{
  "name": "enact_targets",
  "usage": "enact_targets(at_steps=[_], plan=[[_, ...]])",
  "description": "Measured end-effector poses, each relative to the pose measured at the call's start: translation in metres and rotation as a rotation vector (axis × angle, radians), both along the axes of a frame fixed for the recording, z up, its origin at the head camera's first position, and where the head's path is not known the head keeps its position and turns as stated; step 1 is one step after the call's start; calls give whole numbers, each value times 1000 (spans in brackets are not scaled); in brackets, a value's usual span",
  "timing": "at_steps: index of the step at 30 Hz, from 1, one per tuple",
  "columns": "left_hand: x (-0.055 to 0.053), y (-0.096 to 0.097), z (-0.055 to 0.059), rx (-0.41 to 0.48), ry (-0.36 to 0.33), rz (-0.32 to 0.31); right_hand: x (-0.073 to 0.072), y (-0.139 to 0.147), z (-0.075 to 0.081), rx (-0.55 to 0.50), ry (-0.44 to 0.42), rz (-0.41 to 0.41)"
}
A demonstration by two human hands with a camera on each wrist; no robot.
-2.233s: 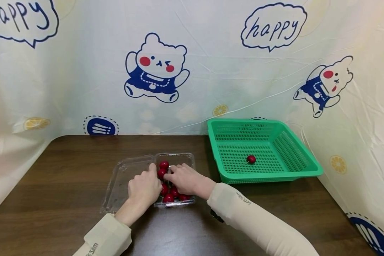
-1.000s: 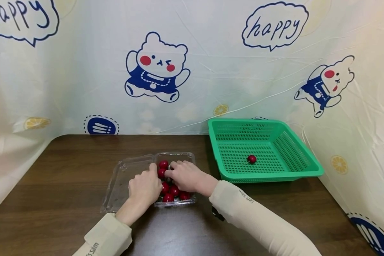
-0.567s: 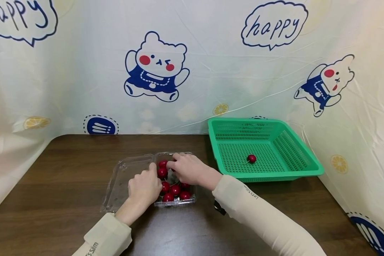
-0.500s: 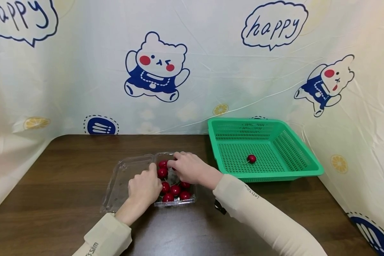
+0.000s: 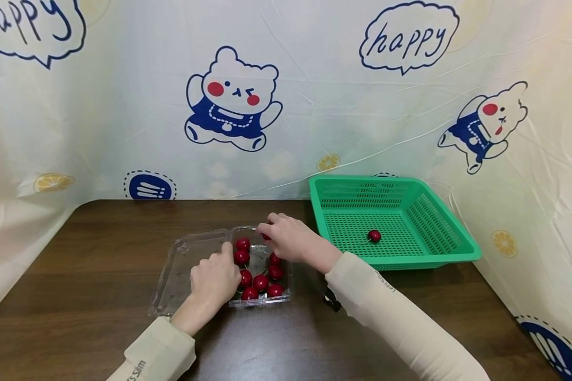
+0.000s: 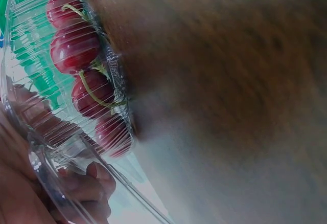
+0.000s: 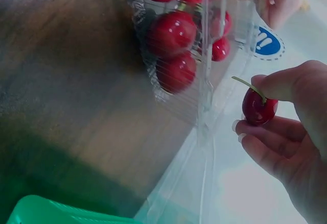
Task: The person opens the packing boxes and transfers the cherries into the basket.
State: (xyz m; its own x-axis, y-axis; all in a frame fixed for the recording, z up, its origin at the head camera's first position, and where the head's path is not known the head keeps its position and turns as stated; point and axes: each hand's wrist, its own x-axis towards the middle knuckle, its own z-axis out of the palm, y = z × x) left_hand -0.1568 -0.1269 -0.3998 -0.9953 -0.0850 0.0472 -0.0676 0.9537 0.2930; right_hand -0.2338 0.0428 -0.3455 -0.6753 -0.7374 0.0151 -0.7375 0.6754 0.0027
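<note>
My right hand pinches a dark red cherry with a green stem between thumb and fingers, above the back right of a clear plastic clamshell box. Several other cherries lie in the box along its left, front and right sides. My left hand grips the box's left wall near the hinge; through the plastic in the left wrist view its fingertips show curled over the edge. The box's lid lies folded back to the left, partly behind the left hand.
A green plastic basket stands to the right of the box, with one cherry on its floor. Everything rests on a dark wooden table. A printed curtain hangs behind and at both sides.
My right hand has risen from among the cherries with one pinched in it and moved back and right, uncovering cherries on the box's right side. My left hand has stayed in place.
</note>
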Motion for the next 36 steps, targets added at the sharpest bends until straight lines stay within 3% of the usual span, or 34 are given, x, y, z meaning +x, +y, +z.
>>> enact_targets(at_steps=[16,36], plan=[[1,0,-2,7,19,-5,-17,27,19,-105,-8,-58],[1,-1,-2,-1,27,-9,-32,67,35,-237,-31,-200]])
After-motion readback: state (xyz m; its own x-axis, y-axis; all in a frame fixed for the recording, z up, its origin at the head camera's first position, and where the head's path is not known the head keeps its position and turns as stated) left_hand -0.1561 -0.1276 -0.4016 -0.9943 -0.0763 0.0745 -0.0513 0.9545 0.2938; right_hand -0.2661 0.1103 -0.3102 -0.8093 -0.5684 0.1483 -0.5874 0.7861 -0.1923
